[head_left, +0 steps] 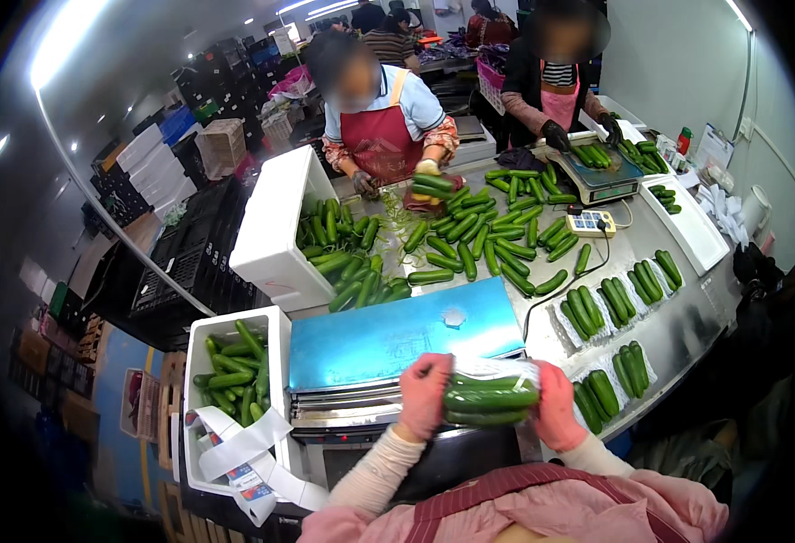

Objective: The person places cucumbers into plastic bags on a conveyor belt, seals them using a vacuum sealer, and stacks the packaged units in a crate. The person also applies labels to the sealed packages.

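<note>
Pack of long green cucumbers in clear, shiny film [491, 398] is located between the two hands, raised in front of the torso. Left hand [425, 395], pink-gloved, is closed around the left end, fingers curled. Right hand [557, 407], also pink-gloved, is partly closed against the right end; its fingertips are hidden.

Directly ahead of the left hand is a low metal machine with a flat, shiny blue top panel [406, 330]. To the left of the left hand stands an open white foam box [282, 362] filled with cucumbers. A long white paper strip with coloured labels [246, 446] drapes over its near rim.

Right of the right hand, on a silver metal table [691, 321], film-wrapped cucumber packs [616, 301] lie in two rows. Beyond the machine, loose green cucumbers [479, 231] cover the middle of the table. Ahead and left of the hands, a larger white foam box [275, 226] lies tipped, its open side facing the cucumbers.

Farther ahead, a co-worker in a dark red apron [384, 140] holds cucumbers. Ahead and right, a second co-worker in dark gloves [557, 136] reaches to a weighing scale [610, 193] bearing cucumbers. A white multi-socket power strip [590, 223] lies nearer the hands.
</note>
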The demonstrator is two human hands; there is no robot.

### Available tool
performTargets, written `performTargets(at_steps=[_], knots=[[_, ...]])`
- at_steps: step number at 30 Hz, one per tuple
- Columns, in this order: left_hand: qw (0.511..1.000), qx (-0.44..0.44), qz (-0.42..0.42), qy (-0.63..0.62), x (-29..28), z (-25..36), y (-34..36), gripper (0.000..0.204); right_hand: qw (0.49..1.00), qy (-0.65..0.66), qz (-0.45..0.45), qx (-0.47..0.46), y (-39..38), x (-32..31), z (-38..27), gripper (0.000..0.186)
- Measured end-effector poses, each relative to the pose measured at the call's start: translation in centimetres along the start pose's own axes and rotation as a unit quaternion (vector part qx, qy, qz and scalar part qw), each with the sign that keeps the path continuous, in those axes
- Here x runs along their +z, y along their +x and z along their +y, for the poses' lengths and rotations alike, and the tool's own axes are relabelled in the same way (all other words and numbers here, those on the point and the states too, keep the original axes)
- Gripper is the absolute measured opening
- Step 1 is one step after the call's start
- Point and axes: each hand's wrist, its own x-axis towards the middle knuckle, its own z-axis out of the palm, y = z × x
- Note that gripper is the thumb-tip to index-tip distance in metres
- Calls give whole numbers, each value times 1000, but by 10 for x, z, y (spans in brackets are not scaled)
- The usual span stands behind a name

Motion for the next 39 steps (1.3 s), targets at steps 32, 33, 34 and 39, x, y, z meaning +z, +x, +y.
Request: performTargets(at_steps=[32,33,34,39], knots=[[974,-142,128,118,-81,-62,-218,41,801,-43,-579,149,-18,4,41,38],[977,-166,129,34,-69,-48,-216,39,790,-35,-587,171,-21,6,40,36],[973,-188,128,-50,-56,-29,-210,38,780,-27,-596,192,-24,9,39,35],[914,-40,-224,335,-7,-8,-180,86,759,-59,-648,11,-21,13,52,37]])
